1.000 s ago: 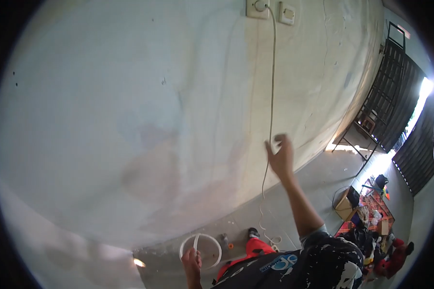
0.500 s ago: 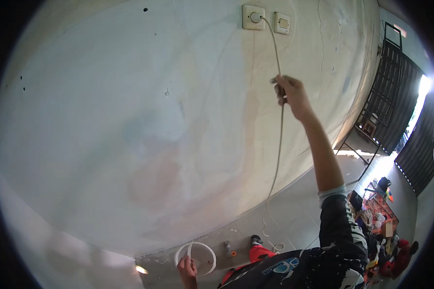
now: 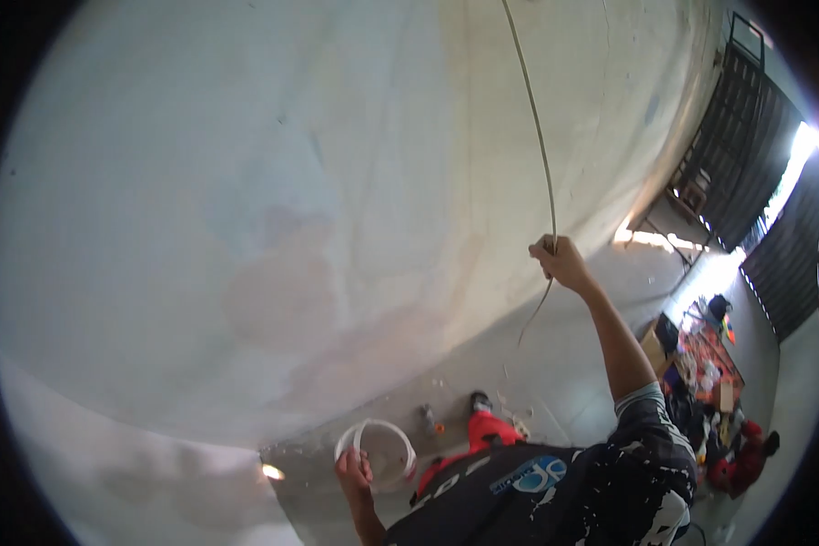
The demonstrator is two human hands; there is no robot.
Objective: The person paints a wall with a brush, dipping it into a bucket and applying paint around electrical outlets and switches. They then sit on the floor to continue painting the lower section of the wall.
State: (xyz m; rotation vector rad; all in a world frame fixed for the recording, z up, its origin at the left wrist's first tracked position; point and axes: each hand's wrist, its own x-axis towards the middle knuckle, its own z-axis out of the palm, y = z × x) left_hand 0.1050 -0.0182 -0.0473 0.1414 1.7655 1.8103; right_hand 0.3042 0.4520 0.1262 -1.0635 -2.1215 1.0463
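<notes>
My right hand (image 3: 560, 259), at the right of centre, is closed around a thin pale cable (image 3: 535, 118). Above the hand the cable runs up the wall and out of the frame; below it, a short length hangs down. At the lower left, my left hand (image 3: 355, 466) grips the edge of a round white bucket-like container (image 3: 409, 443), near a white band across it. The container's contents cannot be made out.
A pale, stained wall (image 3: 246, 227) fills the left and middle. On the grey floor (image 3: 564, 364) at right lies a pile of items on a red patterned mat (image 3: 714, 355). Beside it is a person in red (image 3: 746, 464). Dark corrugated panels (image 3: 792, 268) stand at far right.
The view has shifted downward, and the socket, plug and switch have left it. My right hand is lower in the frame, farther along the cable. My left hand still holds the container, which appears more tilted.
</notes>
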